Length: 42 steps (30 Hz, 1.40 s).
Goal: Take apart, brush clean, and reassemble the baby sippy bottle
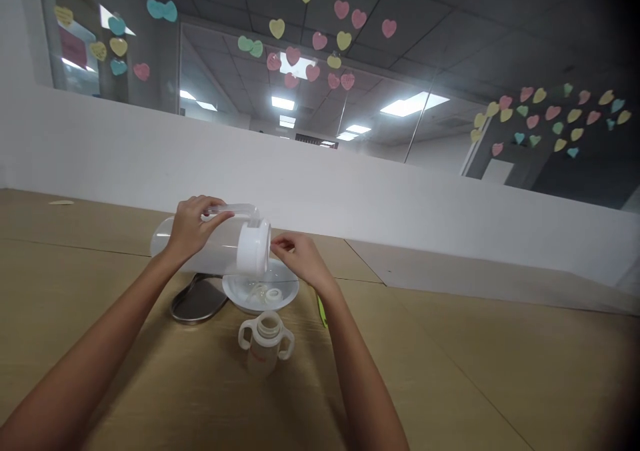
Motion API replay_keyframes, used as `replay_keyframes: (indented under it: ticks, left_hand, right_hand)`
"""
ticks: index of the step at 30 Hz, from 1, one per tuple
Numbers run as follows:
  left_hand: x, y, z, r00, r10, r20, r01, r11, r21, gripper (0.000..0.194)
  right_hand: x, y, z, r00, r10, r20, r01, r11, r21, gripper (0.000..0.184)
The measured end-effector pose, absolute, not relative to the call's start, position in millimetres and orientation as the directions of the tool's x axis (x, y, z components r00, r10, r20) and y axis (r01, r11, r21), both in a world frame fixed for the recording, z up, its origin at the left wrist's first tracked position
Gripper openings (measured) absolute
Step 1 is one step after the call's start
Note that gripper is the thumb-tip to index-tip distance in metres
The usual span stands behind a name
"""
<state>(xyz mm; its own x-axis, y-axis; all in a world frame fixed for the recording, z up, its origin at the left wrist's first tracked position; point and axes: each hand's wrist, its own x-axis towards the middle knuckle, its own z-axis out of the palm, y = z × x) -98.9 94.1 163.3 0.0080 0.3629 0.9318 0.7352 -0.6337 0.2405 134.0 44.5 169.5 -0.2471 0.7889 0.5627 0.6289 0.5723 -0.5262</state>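
Observation:
My left hand (193, 225) is closed around the clear handle of a translucent pitcher (215, 247), which is tipped on its side with its white lid to the right. At that lid, my right hand (299, 254) has its fingers pinched together; its fingertips are at the lid's face, and whether they grip part of it is hidden. Beneath the lid sits a white bowl (287, 294) holding a white ring (273, 295) and a clear piece. A baby bottle (264, 351) with two handles and an uncovered mouth stands upright in front of the bowl.
A dark metal tray (197, 304) lies left of the bowl. Partly behind my right forearm is a bright green tool (321, 312). A white low wall (320, 177) with glass above borders the wooden table (450, 371) at the back.

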Motion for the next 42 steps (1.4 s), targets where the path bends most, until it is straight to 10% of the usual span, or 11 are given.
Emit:
replay_keyframes:
  ticks: [6,16,32,42]
  left_hand:
    - [-100,98,159,0.064,0.388,0.92,0.783,-0.59,0.194,0.031]
    - [-126,97,172,-0.17,0.612,0.772,0.328,-0.704,0.63,0.03]
    - [-103,58,190,0.038,0.556,0.83,0.402,-0.769,0.497,0.028]
    - [-185,129,147,-0.463,0.68,0.568,0.173,-0.559,0.811,0.051]
  right_hand:
    - [130,44,168,-0.292,0.778,0.556,0.637,0.592,-0.494,0.013]
    - [130,27,180,-0.29,0.785,0.548,0.59,0.597,-0.544,0.015]
    - [145,-23,206,-0.464,0.78,0.42,0.685,0.617,-0.388,0.019]
    - [148,-25,210,-0.35,0.794,0.498,0.65,0.588,-0.481,0.019]
